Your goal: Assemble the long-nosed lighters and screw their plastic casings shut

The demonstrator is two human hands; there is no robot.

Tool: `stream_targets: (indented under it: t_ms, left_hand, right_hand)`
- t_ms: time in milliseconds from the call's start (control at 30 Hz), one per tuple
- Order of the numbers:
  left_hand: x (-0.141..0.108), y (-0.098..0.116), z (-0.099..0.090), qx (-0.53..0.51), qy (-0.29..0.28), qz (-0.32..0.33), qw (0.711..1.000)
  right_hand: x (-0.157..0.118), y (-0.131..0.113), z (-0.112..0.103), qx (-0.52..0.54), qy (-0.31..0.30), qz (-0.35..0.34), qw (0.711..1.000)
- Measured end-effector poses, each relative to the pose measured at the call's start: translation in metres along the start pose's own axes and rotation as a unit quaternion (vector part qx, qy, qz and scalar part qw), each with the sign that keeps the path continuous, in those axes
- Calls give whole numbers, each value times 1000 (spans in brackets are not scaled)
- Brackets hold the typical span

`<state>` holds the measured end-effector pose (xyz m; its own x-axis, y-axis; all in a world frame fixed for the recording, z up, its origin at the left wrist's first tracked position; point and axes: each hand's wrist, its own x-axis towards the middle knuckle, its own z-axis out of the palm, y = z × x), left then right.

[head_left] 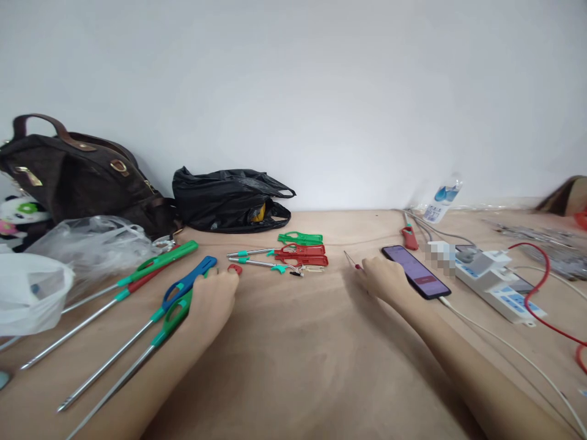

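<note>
My left hand (214, 299) is closed over the handle end of a green long-necked lighter (173, 315) on the table. Its fingers hide part of that handle, and a small red piece (235, 269) shows at the fingertips. Beside it lies a blue lighter (186, 284). My right hand (381, 276) grips a small screwdriver (350, 260) with a red handle, its thin shaft pointing away to the left. Between the hands are opened red handle shells (302, 252), a green shell (300, 238), metal lighter tubes (252, 261) and small inner parts (313, 268).
More lighters (158, 261) lie on the left, beside plastic bags (101, 250), a dark backpack (92, 177) and a black bag (224, 198). On the right are a phone (417, 272), a power strip (498, 293) with cables, a bottle (443, 198) and wrapped metal parts (550, 250).
</note>
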<state>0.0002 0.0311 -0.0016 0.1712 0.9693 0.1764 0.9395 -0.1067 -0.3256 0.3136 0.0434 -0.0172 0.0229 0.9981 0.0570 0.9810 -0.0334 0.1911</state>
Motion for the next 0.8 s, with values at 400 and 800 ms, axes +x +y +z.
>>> stream_targets:
  t_ms: [400,800]
  left_hand:
    - [6,0,24,15,89,76,993]
    - [13,17,57,-86,104,136,981]
  right_hand:
    - [-6,-15,0,0,-25,-50,998]
    - [2,-12,2,33,31,-32,998]
